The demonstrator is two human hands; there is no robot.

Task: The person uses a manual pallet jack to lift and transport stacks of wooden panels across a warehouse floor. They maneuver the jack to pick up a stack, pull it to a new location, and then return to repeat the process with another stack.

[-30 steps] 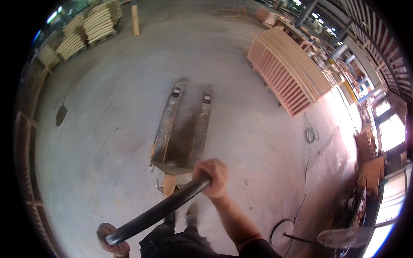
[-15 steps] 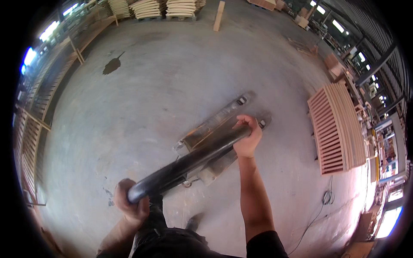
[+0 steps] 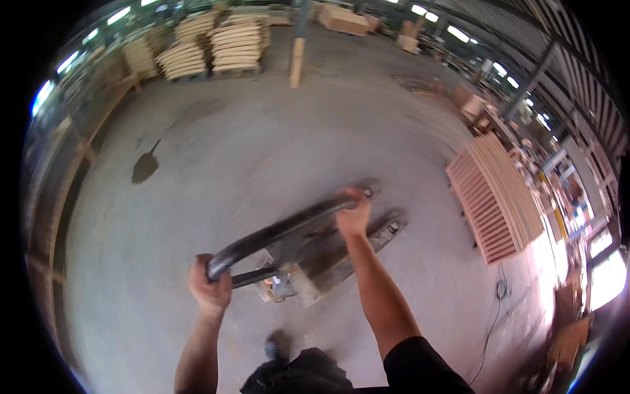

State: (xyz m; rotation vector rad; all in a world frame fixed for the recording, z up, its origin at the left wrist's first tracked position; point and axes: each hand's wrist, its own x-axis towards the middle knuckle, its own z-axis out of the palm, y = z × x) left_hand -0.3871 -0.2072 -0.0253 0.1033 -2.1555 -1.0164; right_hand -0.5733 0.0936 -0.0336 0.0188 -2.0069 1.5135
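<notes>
Both of my hands grip the black tubular handle point(image 3: 282, 231) of a pallet jack. My left hand point(image 3: 210, 284) is wrapped round its near left end, and my right hand point(image 3: 354, 213) is closed round its far right end. Below the handle lies the pallet jack's body point(image 3: 298, 285), with a small wheel at its near side. Its two low forks point(image 3: 377, 238) reach away to the upper right along the floor, bearing no load. The handle and my right arm hide part of the forks.
A stack of slatted wooden frames point(image 3: 495, 197) stands at the right, with a cable point(image 3: 502, 289) on the floor near it. Stacked wooden boards point(image 3: 236, 43) rest at the far left. A post point(image 3: 297, 62) stands far ahead. A dark patch point(image 3: 145, 167) marks the floor.
The view has tilted up and shows more of the far hall. The handle has swung relative to the jack's body, uncovering more of the body, and both hands keep their grip.
</notes>
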